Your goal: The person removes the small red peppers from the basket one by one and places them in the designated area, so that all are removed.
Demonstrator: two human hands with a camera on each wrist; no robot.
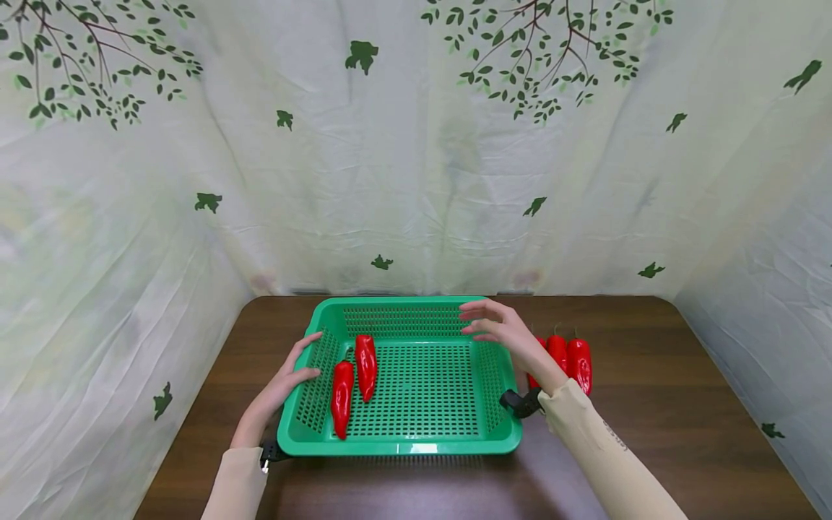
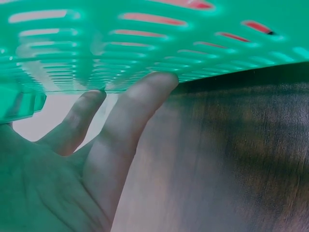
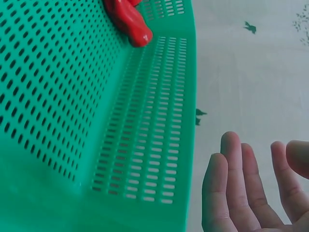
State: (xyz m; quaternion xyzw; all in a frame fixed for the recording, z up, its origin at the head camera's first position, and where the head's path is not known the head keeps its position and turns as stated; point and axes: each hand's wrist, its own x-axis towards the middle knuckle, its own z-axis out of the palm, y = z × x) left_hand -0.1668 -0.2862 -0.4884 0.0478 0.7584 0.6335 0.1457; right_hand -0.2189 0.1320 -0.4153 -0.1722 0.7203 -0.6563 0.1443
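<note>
A green perforated plastic basket [image 1: 422,390] spans the middle of the table. Two red peppers [image 1: 367,367] lie inside it on the left. My left hand [image 1: 286,383] holds the basket's left side: thumb and forefinger lie over the rim, while other fingers [image 2: 130,121] reach along the outside in the left wrist view. Over the basket's far right corner hovers my right hand [image 1: 497,328], fingers spread and slightly bent, holding nothing. The right wrist view shows those fingers [image 3: 234,183] beside the rim, apart from it. Several red peppers [image 1: 579,365] lie right of the basket, partly behind my right forearm.
The brown wooden table [image 1: 676,404] extends on both sides of the basket. A pale cloth [image 1: 416,180] with leaf prints hangs behind the table and along its sides. A black strap [image 1: 520,403] circles my right wrist.
</note>
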